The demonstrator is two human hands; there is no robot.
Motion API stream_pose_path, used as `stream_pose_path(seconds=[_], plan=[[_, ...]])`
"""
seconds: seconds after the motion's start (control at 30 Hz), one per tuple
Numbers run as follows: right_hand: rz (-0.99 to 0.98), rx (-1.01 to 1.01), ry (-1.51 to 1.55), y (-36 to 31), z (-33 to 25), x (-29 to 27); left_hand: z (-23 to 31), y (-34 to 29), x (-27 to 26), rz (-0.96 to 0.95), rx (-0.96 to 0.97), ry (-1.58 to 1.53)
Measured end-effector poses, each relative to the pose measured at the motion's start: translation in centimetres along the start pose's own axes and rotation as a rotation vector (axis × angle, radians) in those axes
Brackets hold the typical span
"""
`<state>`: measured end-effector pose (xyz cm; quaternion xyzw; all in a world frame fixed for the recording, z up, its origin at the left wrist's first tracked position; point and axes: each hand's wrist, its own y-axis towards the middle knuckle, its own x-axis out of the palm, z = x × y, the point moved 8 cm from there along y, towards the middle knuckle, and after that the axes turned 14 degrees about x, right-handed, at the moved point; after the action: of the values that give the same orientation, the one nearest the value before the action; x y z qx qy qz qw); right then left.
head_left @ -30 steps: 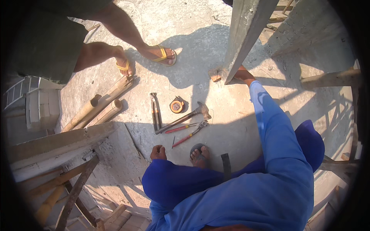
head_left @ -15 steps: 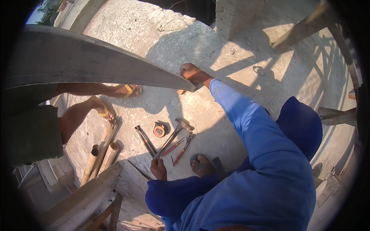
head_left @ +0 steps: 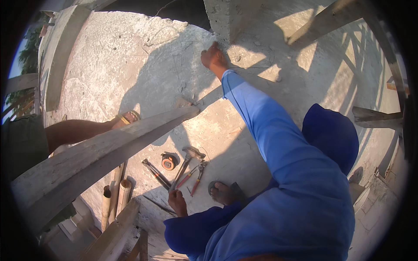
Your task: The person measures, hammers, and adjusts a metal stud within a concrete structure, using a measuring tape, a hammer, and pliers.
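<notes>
My right hand [head_left: 213, 58] is stretched far forward, low over the concrete floor near the foot of a concrete pillar. Its fingers are curled in, and whatever they may hold is hidden. Close to my bent knee, my left hand [head_left: 177, 202] is closed round the handle end of a hammer [head_left: 193, 153], whose head rests on the floor. Beside the hammer lie red-handled pincers [head_left: 199, 174], another long-handled tool [head_left: 156, 173] and an orange-and-black tape measure [head_left: 168, 162]. A long timber beam [head_left: 117, 141] slants in from the lower left, its far end apart from my right hand.
Another person's leg [head_left: 80, 132] and sandalled foot stand behind the beam at left. Round poles [head_left: 123, 195] lie at lower left beside a wooden plank [head_left: 109, 228]. The concrete pillar [head_left: 220, 19] borders a dark opening. Timber braces [head_left: 324, 26] stand at right.
My right hand has left the beam's end and moved forward toward the pillar. The beam has swung, its end now lower and further left. My left hand stays on the hammer.
</notes>
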<state>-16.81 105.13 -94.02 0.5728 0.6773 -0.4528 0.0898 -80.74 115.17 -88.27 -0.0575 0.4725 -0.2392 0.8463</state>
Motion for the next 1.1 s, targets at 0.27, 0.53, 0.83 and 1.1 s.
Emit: stream_pose_path(seconds=[0.27,0.53,0.83,1.1], plan=[[-0.019,-0.438,-0.106,-0.8,-0.4,-3.1,4.7,3.2,-3.2,-0.076,0.292,0.281],[0.207,-0.517,-0.42,2.7,13.8,-18.3,17.1,10.2,-5.8,-0.176,0.421,0.292],[0.21,-0.543,-0.614,1.1,15.7,-19.1,21.2,11.0,-0.5,-0.305,0.709,0.109],[0.255,-0.814,-0.642,-1.0,14.0,-17.8,22.8,9.1,0.3,-0.394,0.786,0.142]])
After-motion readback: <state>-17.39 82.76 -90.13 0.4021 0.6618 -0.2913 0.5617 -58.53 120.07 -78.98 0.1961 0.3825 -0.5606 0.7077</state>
